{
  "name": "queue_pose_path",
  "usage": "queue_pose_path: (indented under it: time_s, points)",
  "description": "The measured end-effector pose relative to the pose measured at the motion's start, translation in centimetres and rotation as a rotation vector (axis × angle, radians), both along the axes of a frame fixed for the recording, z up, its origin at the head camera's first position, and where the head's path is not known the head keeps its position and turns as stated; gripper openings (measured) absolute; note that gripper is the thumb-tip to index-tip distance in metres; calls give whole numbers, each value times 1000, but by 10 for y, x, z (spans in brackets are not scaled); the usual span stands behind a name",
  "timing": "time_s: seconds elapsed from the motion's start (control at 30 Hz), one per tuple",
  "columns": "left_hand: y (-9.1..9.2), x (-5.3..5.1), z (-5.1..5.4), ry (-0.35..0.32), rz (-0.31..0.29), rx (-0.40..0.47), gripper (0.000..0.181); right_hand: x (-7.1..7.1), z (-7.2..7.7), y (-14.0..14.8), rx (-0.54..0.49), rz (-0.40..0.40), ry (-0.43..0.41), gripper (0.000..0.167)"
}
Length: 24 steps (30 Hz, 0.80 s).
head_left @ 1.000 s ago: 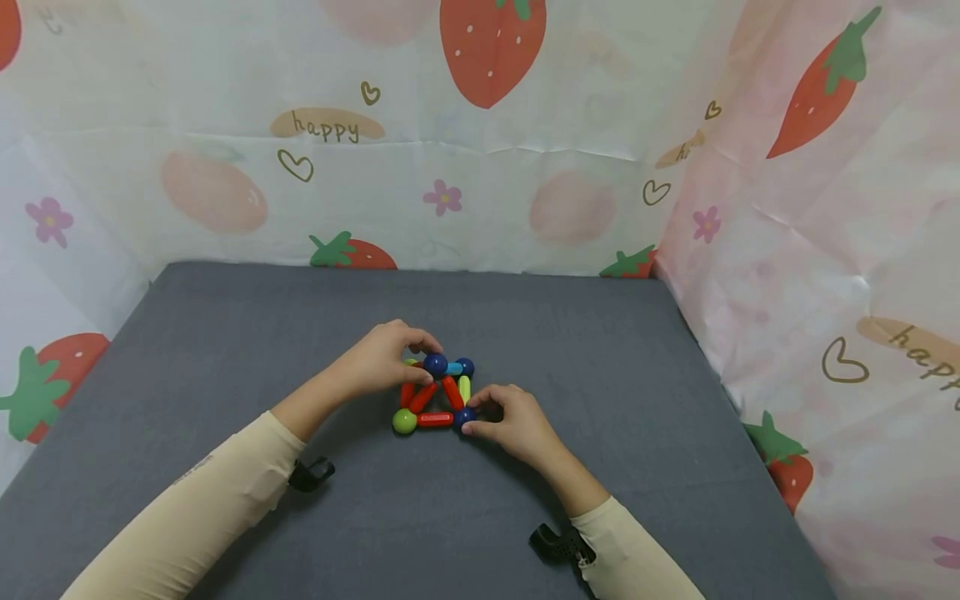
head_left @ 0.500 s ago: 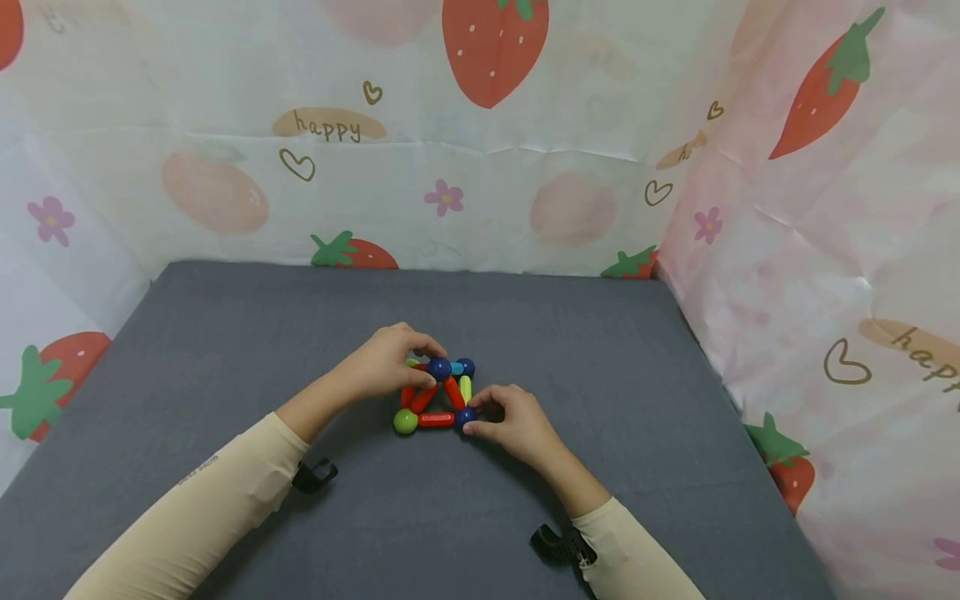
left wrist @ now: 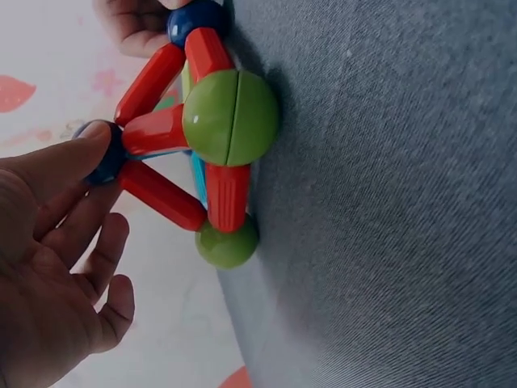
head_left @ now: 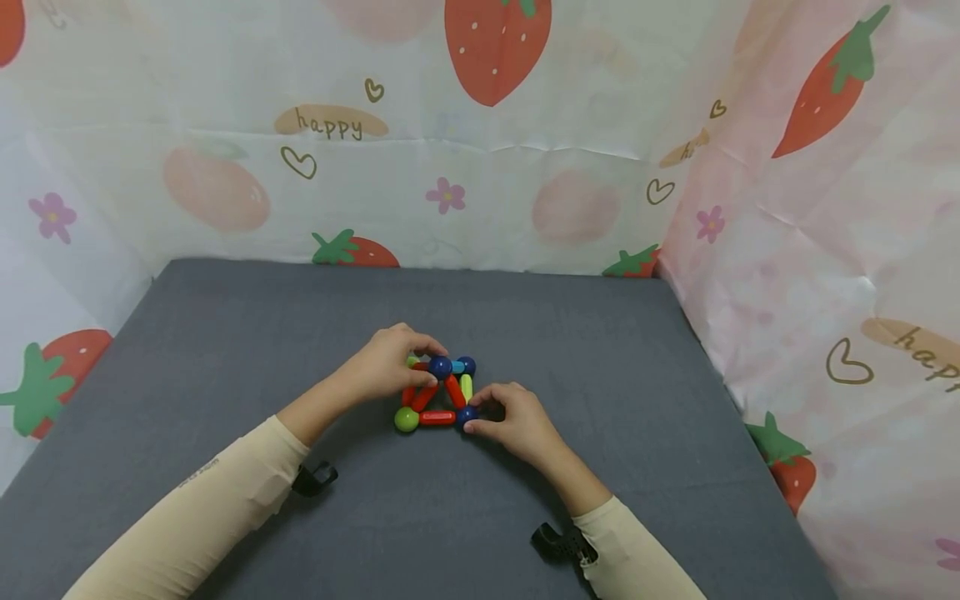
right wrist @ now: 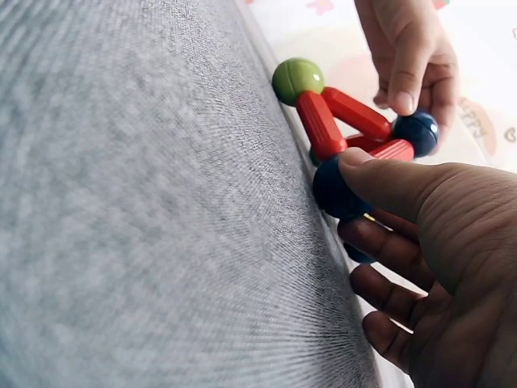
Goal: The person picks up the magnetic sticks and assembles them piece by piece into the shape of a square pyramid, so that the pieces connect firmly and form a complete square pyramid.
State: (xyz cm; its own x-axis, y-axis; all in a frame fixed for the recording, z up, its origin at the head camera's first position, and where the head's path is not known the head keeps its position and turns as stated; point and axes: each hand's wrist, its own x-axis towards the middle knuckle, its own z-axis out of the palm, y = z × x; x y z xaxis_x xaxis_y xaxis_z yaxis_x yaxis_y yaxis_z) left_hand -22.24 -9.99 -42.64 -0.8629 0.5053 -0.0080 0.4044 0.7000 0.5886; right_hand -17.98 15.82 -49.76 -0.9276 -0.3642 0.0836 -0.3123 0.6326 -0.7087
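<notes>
A small frame of coloured rods and balls stands on the grey cloth, with green balls at its left corners and blue ones at its right. My left hand [head_left: 392, 362] pinches the raised blue ball [left wrist: 105, 153] at its peak between thumb and fingers. Red rods [left wrist: 164, 202] slope down from that ball to the base. My right hand [head_left: 517, 418] pinches the near right blue ball [right wrist: 335, 187] with thumb and forefinger. A red rod [head_left: 437, 417] joins it to the near green ball [head_left: 407, 419]. Behind are a light blue rod and a yellow-green rod [head_left: 467, 387].
The grey cloth-covered table [head_left: 420, 517] spreads around the frame. A white strawberry-print sheet [head_left: 495, 200] rises behind it and along both sides. Black straps [head_left: 315, 478] hang at both wrists.
Both hands keep their hold on the two blue balls. The raised ball has shifted very slightly to the right with my left hand; the rest looks almost the same.
</notes>
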Motion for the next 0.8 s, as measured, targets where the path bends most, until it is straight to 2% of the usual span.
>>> queue_pose_path:
  time_s: [0.3,0.43,0.6,0.8]
  points:
    - [-1,9,-5,35,43,60,38,-1,-2,0,15,-9,0,30]
    - [-6,16,-7,34,101,94,36,-1,-2,0,17,-9,6,30]
    - [-11,21,-12,-19,156,101,30,1,0,0,4,-10,12,29]
    - [-13,23,-25,-126,155,117,28,3,1,-1,1,-8,11,29]
